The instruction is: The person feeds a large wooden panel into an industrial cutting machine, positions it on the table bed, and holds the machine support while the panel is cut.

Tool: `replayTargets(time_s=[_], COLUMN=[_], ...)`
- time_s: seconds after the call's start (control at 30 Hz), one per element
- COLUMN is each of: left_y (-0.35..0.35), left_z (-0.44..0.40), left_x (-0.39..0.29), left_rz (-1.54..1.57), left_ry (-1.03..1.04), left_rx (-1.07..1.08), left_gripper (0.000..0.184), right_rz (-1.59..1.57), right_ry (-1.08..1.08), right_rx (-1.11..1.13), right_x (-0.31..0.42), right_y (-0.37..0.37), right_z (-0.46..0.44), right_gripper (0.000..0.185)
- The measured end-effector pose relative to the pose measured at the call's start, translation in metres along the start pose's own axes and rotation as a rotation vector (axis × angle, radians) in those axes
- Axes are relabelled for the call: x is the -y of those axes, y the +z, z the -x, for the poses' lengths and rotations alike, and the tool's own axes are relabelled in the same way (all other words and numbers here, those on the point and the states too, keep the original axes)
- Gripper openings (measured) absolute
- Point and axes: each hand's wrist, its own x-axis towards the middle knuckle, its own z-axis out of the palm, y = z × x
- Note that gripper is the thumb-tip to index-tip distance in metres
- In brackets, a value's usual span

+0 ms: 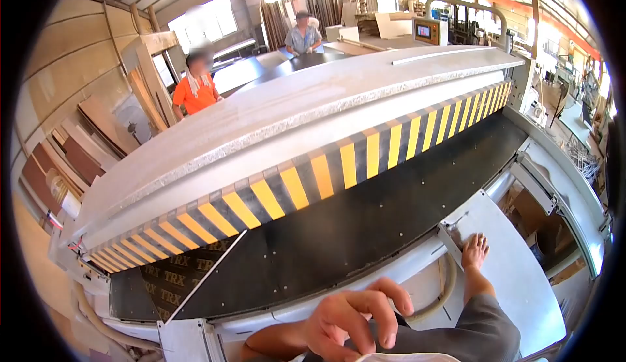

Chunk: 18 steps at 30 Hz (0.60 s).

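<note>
In the head view, the printed panel (pixel 173 276) lies at the lower left of the frame, flat on the dark bed (pixel 352 231) of the machine. Its upper end goes under or up against the striped beam (pixel 349 160), which hides the join. A thin pale strip (pixel 207 276) runs slantwise along the panel's right side; whether it is the panel's own edge or a loose piece cannot be told

As far as the work goes, the panel appears to be in place on the bed, with neither hand on it. No finished cut or mark shows on its visible part, so how much is done and how much is left cannot be read from here; the area behind the beam is out of sight

The hands are well apart. The right hand (pixel 476 251), right of centre, rests with fingers lightly spread on the white tabletop (pixel 521 290), near its inner edge. The left hand (pixel 349 316), at the bottom centre, is raised close to the camera with bent fingers; its fingertips near the lower border are partly hidden, so whether it grips anything cannot be told
</note>
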Motion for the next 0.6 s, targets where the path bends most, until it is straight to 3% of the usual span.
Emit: replayTargets(time_s=[0.1, 0.23, 0.3, 0.37, 0.43, 0.53, 0.6], left_y=[0.009, -0.003, 0.007, -0.03, -0.054, -0.113, -0.15], left_z=[-0.001, 0.01, 0.015, 0.046, 0.094, 0.196, 0.261], left_x=[-0.011, 0.005, -0.008, 0.003, 0.018, 0.028, 0.015], left_rz=[0.07, 0.084, 0.074, -0.002, -0.108, -0.644, -1.13], left_ry=[-0.143, -0.056, -0.207, -0.316, -0.375, -0.785, -0.882], left_rx=[-0.01, 0.106, -0.059, -0.057, -0.365, -0.849, -0.936], left_gripper=[0.051, 0.047, 0.038, 0.043, 0.042, 0.036, 0.039], right_rz=[0.008, 0.006, -0.009, -0.005, 0.021, 0.115, 0.172], right_ry=[-0.011, -0.011, -0.019, -0.023, -0.027, -0.02, -0.031], right_rx=[0.009, 0.015, -0.014, -0.031, -0.026, 0.009, -0.002], right_x=[0.004, 0.002, -0.005, -0.01, -0.008, 0.001, -0.004], right_y=[-0.01, -0.01, 0.003, 0.01, 0.014, 0.013, 0.023], right_z=[0.004, 0.004, 0.0, -0.005, -0.007, -0.007, -0.011], right_gripper=[0.061, 0.059, 0.064, 0.065, 0.064, 0.062, 0.063])
